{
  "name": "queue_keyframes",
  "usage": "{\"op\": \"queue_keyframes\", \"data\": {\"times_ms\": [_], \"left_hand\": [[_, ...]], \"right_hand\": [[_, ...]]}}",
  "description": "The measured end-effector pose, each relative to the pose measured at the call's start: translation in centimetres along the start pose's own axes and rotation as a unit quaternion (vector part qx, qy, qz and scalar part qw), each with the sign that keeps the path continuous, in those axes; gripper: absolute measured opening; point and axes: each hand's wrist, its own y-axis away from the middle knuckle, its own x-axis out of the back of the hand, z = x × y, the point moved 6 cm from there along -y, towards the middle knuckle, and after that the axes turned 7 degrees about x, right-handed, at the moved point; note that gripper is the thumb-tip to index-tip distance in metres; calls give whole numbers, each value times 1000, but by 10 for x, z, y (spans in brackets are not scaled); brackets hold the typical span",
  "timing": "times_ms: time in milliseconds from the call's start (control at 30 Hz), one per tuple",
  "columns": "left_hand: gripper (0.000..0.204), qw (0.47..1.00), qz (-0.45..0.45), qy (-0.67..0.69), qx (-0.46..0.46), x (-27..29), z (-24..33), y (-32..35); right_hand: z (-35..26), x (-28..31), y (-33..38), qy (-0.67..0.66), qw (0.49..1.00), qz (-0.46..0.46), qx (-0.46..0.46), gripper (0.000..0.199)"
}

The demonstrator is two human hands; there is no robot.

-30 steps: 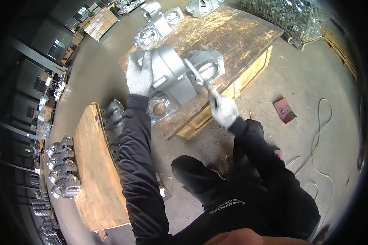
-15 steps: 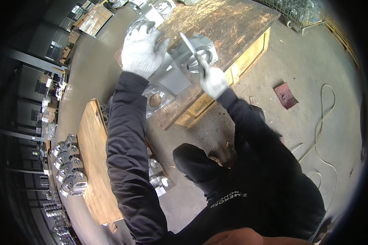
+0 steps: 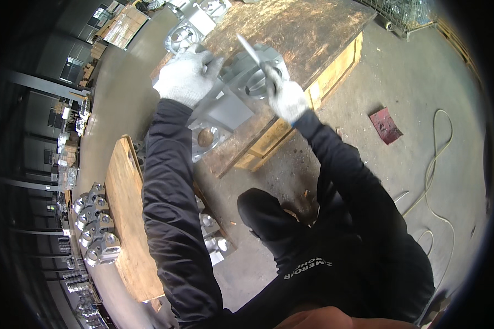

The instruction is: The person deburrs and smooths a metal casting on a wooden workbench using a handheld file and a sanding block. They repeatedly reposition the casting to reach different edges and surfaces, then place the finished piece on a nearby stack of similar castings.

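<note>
Two gloved hands work on a grey metal casting at the near left edge of the wooden bench. Left hand lies spread on the casting. Right hand grips a thin tool. Open floor lies right, with a red pad and hose.

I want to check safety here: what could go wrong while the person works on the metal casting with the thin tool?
The right hand works a thin metal tool at the bore of the grey casting; a slip could send the tip toward the left hand, which rests right beside it. The casting sits near the edge of the wooden bench, so a hard push might shift it off. A hose loops across the floor, a possible trip hazard.
</note>
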Motion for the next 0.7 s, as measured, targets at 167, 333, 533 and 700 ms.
{"op": "queue_keyframes", "data": {"times_ms": [167, 333, 533, 700], "left_hand": [[31, 977, 208, -16, -39, 33, -16, 4], [44, 967, 62, 55, 241, 4, -68, 3], [44, 965, 105, 48, 235, 4, -63, 7], [49, 963, 83, 41, 254, 3, -65, 4]], "right_hand": [[3, -1, 15, -125, 984, -90, -92, 49], [14, 4, -3, -80, 995, 50, 11, 46], [27, -18, 18, -201, 953, -125, -189, 49], [31, -11, 7, -228, 955, -37, -187, 42]]}}
